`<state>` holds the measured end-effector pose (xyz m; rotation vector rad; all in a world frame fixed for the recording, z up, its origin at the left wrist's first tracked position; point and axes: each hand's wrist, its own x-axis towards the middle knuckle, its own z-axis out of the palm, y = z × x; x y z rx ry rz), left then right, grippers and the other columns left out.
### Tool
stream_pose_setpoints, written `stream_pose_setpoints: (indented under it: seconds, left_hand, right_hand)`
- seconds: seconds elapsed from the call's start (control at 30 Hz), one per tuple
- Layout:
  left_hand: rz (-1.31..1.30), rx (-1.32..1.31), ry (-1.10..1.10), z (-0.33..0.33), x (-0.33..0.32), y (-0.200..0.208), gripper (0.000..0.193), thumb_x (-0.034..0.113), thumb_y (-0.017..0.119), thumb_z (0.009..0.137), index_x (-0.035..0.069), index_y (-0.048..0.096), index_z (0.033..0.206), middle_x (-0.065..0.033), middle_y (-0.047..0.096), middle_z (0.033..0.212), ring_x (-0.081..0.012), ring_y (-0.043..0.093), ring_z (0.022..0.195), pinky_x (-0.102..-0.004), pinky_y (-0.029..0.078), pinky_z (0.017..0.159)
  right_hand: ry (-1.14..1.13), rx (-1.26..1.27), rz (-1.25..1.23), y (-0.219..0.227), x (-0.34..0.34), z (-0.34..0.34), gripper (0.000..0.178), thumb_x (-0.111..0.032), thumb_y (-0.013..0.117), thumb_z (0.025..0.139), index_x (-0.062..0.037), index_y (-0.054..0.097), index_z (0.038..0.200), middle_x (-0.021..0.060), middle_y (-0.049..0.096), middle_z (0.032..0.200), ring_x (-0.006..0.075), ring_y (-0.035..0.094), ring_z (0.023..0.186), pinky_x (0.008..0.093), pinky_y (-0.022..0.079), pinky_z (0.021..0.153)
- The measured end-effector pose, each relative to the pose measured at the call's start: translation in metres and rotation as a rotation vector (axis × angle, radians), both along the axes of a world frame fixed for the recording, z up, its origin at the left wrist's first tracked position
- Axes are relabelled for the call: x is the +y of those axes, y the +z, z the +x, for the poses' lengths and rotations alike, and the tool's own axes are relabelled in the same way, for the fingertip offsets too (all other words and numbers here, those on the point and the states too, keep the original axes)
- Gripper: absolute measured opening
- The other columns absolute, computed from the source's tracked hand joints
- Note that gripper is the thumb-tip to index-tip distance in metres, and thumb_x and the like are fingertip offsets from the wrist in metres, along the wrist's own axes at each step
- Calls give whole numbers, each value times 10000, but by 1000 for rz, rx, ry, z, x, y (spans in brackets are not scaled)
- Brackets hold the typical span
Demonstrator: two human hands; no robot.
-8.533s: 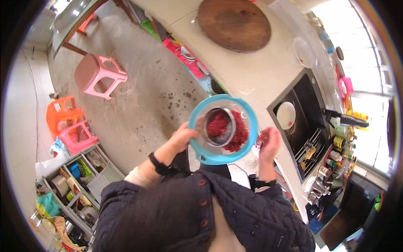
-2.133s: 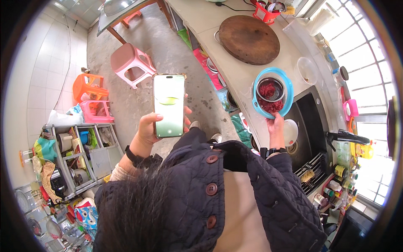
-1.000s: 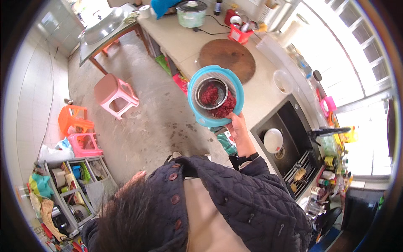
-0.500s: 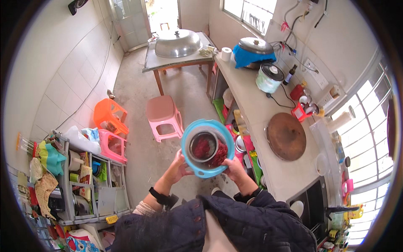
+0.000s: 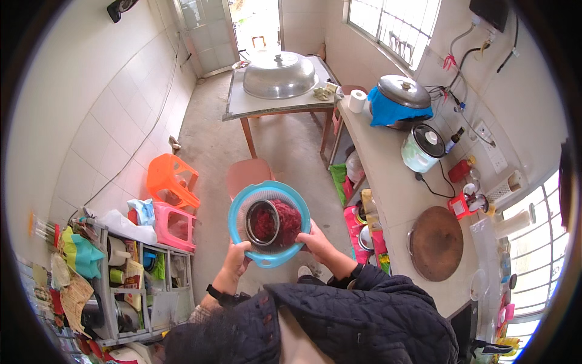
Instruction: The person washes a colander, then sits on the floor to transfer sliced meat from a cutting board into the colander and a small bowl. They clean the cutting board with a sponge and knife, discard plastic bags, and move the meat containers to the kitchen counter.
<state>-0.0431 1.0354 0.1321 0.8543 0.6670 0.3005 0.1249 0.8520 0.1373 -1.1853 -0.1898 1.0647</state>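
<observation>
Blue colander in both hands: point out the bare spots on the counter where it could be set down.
Both hands, left hand and right hand, hold the blue colander. The counter is bare between the rice cooker and the round wooden board, crossed only by a thin cord. Crowded: the far end by the covered pot and paper roll, and the wall side.

A dark flat screen (image 5: 490, 12) is mounted high on the wall in the upper right corner, above the counter. On the counter near the wall stand a red bottle (image 5: 462, 169) lying on its side and a small dark bottle (image 5: 453, 140) with a pale label, just beside the white rice cooker (image 5: 422, 148). At the lower left, the grey shelf unit (image 5: 130, 285) holds colourful packets and papers (image 5: 74, 274), too small to tell more.
</observation>
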Motion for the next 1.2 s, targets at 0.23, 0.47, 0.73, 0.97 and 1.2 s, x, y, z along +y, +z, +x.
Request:
stream_pose_setpoints:
  seconds: [0.23, 0.47, 0.73, 0.97, 1.2]
  left_hand:
    - [-11, -52, 28, 35, 85, 9, 538, -63, 451, 692, 5, 515, 1222, -66, 617, 950, -194, 625, 749, -319, 553, 608]
    - [-42, -69, -67, 91, 175, 37, 453, -38, 442, 691, -40, 519, 1138, -98, 600, 882, -223, 638, 703, -365, 578, 572]
    - [-82, -88, -25, 226, 227, 28, 435, -19, 447, 708, -38, 474, 1142, -162, 618, 960, -308, 671, 757, -417, 616, 602]
    - [13, -163, -125, 376, 242, 13, 502, -24, 456, 719, -64, 460, 1219, -156, 630, 1002, -261, 673, 813, -365, 609, 700]
    - [-21, -43, -217, 495, 247, 20, 594, 47, 585, 779, 12, 386, 1337, -122, 562, 1162, -243, 645, 927, -389, 590, 748]
  right_hand:
    - [29, 11, 15, 16, 84, 40, 598, -9, 643, 781, -115, 402, 1318, 31, 562, 1108, 157, 620, 950, 348, 581, 760]
    - [165, 334, 396, 32, 142, 103, 433, -250, 482, 939, -89, 445, 1339, 128, 585, 1251, 291, 628, 1084, 480, 520, 937]
    - [24, 192, 294, 5, 193, 222, 381, -125, 487, 960, -94, 425, 1334, 103, 583, 1251, 247, 643, 1060, 440, 543, 889]
    - [-50, 39, 230, -31, 215, 368, 412, -119, 553, 960, -110, 409, 1346, 63, 578, 1240, 204, 648, 1034, 396, 564, 854]
    - [-159, 38, 164, -32, 204, 473, 407, -105, 589, 937, -114, 424, 1309, 52, 554, 1255, 191, 631, 1050, 378, 581, 811]
